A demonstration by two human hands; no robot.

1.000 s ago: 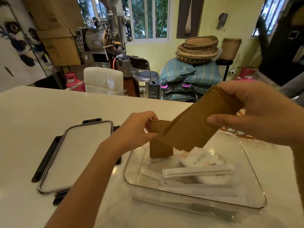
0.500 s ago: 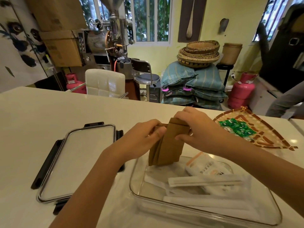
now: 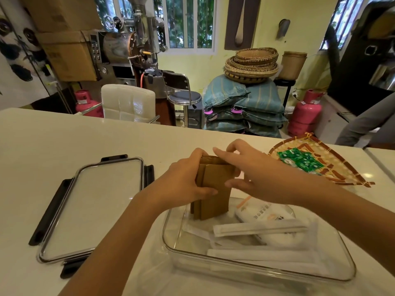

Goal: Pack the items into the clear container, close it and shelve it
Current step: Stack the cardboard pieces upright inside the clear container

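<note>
I am holding the brown paper bags point(image 3: 213, 189) upright in the far-left corner of the clear container point(image 3: 256, 268), at frame centre, my left hand point(image 3: 183, 184) and right hand point(image 3: 252, 176) both closed on them. If my grip is loosening, they may be toppling onto the white packets point(image 3: 260, 229).

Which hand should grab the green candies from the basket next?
The right hand. The woven tray with the green packets lies on its side, close by. The left hand is farther away and can steady the brown sleeves.
</note>
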